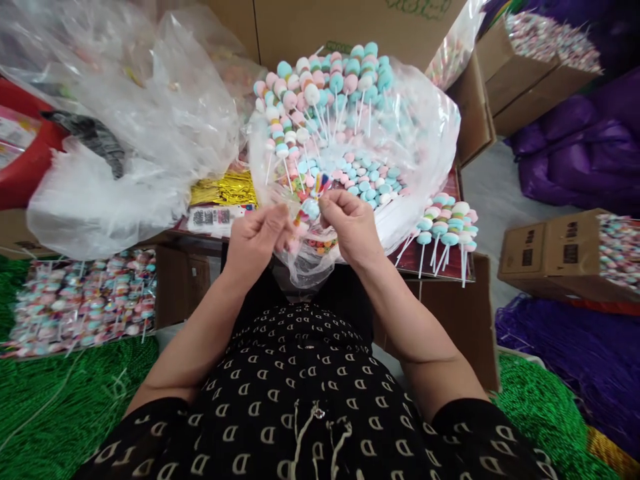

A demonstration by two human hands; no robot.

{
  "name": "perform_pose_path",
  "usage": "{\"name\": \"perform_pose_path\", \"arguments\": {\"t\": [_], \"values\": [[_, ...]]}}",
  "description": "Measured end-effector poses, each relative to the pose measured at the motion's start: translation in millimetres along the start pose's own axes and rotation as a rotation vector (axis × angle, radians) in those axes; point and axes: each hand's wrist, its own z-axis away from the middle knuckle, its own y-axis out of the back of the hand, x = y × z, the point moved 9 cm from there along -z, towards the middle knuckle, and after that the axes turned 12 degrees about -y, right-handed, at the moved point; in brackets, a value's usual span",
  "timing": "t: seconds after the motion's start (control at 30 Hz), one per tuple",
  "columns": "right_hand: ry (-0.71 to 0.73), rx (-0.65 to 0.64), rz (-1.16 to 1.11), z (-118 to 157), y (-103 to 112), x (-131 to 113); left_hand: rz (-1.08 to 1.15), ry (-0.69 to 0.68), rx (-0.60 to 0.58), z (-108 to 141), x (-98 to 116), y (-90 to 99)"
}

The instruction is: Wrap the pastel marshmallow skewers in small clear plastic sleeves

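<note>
Both my hands are raised over the front of the table, fingers pinched, close to each other. Between them is a small clear candy wrapper [311, 208] with rainbow-coloured print and something pale blue showing in it. My right hand [353, 223] grips its right side between thumb and fingertips. At its lower left, my left hand [257, 240] is closed, slightly blurred; its fingertips seem to pinch the wrapper's pale pink end. Just beyond lies a large clear plastic bag [425, 127] with loose pastel candies [373, 180] and many marshmallow skewers [325, 80] on white sticks.
More marshmallow skewers [447, 223] lie at the table's right corner. Gold twist ties [225, 189] lie at left, near a big plastic bag [165, 87]. A box of wrapped skewers [90, 300] stands low left. Cartons [550, 250] and purple sacks [580, 147] are at right.
</note>
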Motion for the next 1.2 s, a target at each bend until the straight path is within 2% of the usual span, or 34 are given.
{"name": "perform_pose_path", "arguments": {"t": [0.07,0.1,0.17,0.27,0.33,0.43,0.53,0.63,0.7,0.8,0.87,0.97,1.07,1.13,1.2], "values": [[0.146,0.113,0.089,7,9,-18,0.194,0.249,-0.170,13,-14,-25.3],[0.217,0.141,0.155,13,9,-25,0.277,0.354,-0.201,18,-20,-33.8],[0.347,0.126,0.316,28,0,-34,0.403,0.467,-0.149,17,-29,-38.9],[0.452,0.049,0.528,45,-15,-29,0.467,0.448,0.008,1,-28,-25.7],[0.438,0.045,0.587,45,-13,-20,0.441,0.438,0.009,-3,-21,-19.3],[0.436,0.115,0.611,41,-1,-15,0.366,0.483,-0.142,6,-17,-24.9],[0.522,0.188,0.620,44,6,-22,0.256,0.485,-0.313,21,-21,-39.2],[0.569,0.182,0.577,51,7,-24,0.159,0.485,-0.318,27,-32,-48.2],[0.535,0.150,0.511,54,9,-18,0.200,0.484,-0.241,25,-35,-53.0],[0.409,0.097,0.328,54,19,-2,0.335,0.456,-0.108,20,-32,-59.6],[0.276,0.062,0.122,52,28,15,0.378,0.433,-0.093,20,-29,-66.0],[0.013,0.015,-0.191,54,35,49,0.341,0.411,-0.234,31,-27,-84.3],[-0.179,0.027,-0.352,68,43,74,0.235,0.399,-0.426,47,-26,-102.2],[-0.228,0.135,-0.386,84,64,81,0.184,0.376,-0.480,50,-23,-102.9],[-0.208,0.345,-0.405,106,106,83,0.129,0.346,-0.438,44,-22,-86.3]]}}
